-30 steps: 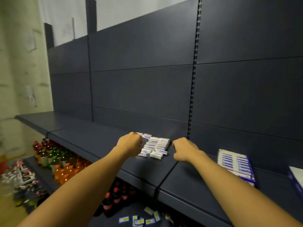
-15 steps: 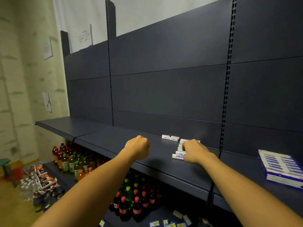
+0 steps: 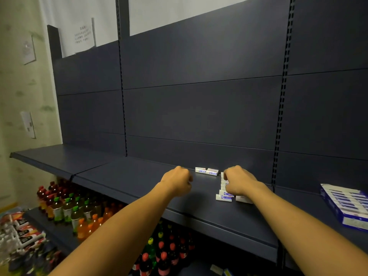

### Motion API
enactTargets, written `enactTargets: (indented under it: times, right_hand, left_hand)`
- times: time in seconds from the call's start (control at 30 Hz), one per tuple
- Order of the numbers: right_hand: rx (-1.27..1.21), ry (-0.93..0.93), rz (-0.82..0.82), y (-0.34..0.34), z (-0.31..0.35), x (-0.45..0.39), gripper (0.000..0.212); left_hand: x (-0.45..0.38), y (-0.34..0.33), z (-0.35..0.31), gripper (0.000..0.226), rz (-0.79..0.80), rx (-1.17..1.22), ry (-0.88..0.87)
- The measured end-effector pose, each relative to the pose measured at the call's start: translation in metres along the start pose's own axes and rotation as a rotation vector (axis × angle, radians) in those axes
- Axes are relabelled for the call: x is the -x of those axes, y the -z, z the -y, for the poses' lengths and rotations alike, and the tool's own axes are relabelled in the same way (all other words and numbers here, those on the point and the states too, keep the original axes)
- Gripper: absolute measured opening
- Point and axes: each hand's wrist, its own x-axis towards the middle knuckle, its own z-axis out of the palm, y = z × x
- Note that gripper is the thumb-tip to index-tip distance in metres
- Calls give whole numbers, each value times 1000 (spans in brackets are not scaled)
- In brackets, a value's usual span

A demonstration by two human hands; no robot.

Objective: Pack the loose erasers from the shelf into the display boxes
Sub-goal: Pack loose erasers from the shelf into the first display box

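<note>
Head view, looking forward and slightly down at a dark blue-grey shelf (image 3: 123, 174) backed by slotted uprights and plain panels. Both bare forearms reached out over the shelf from the lower edge of the view. The left hand (image 3: 177, 183) was curled into a loose fist above the shelf surface, knuckles toward the back panel; whether anything lay inside it could not be told, since the fingers faced away from the camera. The right hand (image 3: 238, 182) rested on a cluster of loose erasers (image 3: 225, 196), small white blocks with blue-printed sleeves, its fingers bent down over the pile; whether it actually gripped any of them could not be told. A few erasers showed at the near and left edges of the hand, lying flat on the shelf close to its front lip. Two further erasers (image 3: 207, 170) lay end to end near the back panel, between the two hands and apart from both. At the far right, on the adjoining shelf section, a display box (image 3: 346, 204) lay flat, its rows of blue-and-white erasers facing up; it was well apart from the right hand and partly cut off by the frame edge. On the lower shelf stood bottled drinks (image 3: 65, 208) with red, green and orange caps. Packaged goods (image 3: 23, 234) lay at lower left. Paper notices (image 3: 83, 35) hung on the pale wall behind the shelving
</note>
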Motion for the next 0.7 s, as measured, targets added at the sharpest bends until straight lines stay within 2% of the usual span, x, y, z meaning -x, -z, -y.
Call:
enactTargets:
  times: [0.23,0.43,0.7]
  right_hand:
    - [-19,-28,-38,-2,2,-72,27]
    - [-14,-25,-41,-1,-2,-137,28]
    - [-12,-9,-10,-17,-16,-187,32]
  left_hand:
    - [-67,-20,32,38,54,-11,-104]
    - [-145,-19,48,33,47,-20,-177]
    - [-208,-66,58,37,141,-40,-209]
